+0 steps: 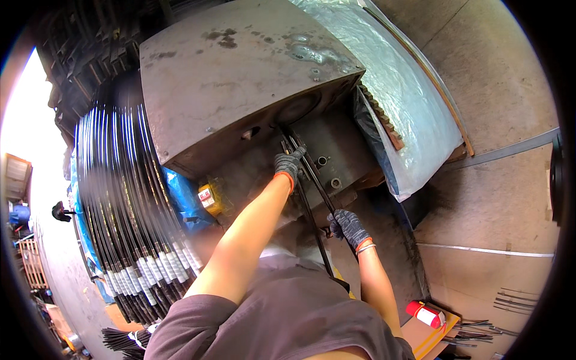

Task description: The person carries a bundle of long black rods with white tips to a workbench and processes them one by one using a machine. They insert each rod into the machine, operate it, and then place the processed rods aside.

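My left hand (290, 164), in a grey knit glove with an orange cuff, is closed around dark metal rods (313, 174) just in front of a big grey metal housing (240, 72). The rods' far ends run into the shadow under the housing's front edge. Lower and to the right, my right hand (349, 228), gloved the same way, is wrapped round the near part of a rod. Another dark bar (314, 231) slants down between my arms toward my body. Two short round metal fittings, one a ring-shaped fitting (336, 183), stand on the surface beside the rods.
Many long black rods (120, 198) with whitish wrapped ends lie to the left. A yellow package (210, 199) sits beside blue plastic. Clear plastic sheeting (399, 102) covers something at the right. A red cylinder (425, 314) rests on a cardboard box at lower right, near loose thin rods (477, 330).
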A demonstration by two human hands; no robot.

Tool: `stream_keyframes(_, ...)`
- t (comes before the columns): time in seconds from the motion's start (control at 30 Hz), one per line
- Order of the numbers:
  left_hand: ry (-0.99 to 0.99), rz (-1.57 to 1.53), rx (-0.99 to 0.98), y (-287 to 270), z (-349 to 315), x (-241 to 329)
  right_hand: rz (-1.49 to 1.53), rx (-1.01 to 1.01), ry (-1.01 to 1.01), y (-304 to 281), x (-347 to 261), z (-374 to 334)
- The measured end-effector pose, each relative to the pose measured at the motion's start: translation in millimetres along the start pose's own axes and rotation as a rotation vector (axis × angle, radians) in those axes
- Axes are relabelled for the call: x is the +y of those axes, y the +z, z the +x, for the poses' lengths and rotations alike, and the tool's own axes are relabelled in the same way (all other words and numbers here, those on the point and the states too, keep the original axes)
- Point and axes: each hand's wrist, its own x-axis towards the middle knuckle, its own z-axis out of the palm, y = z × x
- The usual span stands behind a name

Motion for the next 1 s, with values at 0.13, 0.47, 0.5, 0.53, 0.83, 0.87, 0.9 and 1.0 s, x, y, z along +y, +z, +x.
stream_keyframes(0.13, 0.008, 0.012, 0.019, 0.6, -3.2, 1.8, 0.072, -0.004, 0.045, 0.8, -0.2, 4.8)
stream_keyframes(0.47, -0.033, -0.118, -0.026, -2.1, -6.5, 4.8, 0.023, -0.041, 0.013, -1.4, -4.2, 13.4)
stream_keyframes(0.5, -0.021, -0.117, -0.027, -1.5, -5.7, 4.4, 0.002, -0.026, 0.028, 0.0, -6.7, 12.4)
stream_keyframes(0.53, -0.008, -0.116, -0.027, -1.1, -4.9, 4.0, -0.012, -0.015, 0.013, 1.5, -8.0, 12.0)
stream_keyframes(0.83, -0.018, -0.088, -0.010, -2.2, -10.4, 9.4, 0.059, -0.008, -0.009, 1.3, 3.4, 27.1)
stream_keyframes(0.87, -0.019, -0.115, -0.020, -1.4, -10.9, 10.3, 0.007, 0.009, -0.021, 1.6, 1.4, 27.8)
stream_keyframes(0.9, -0.020, -0.142, -0.030, -1.0, -11.2, 9.8, -0.046, 0.026, -0.034, 2.2, 0.3, 27.5)
stream_keyframes(1.0, -0.049, -0.157, -0.071, -4.5, -5.1, 4.7, -0.097, 0.078, -0.053, 7.9, -4.0, 23.0)
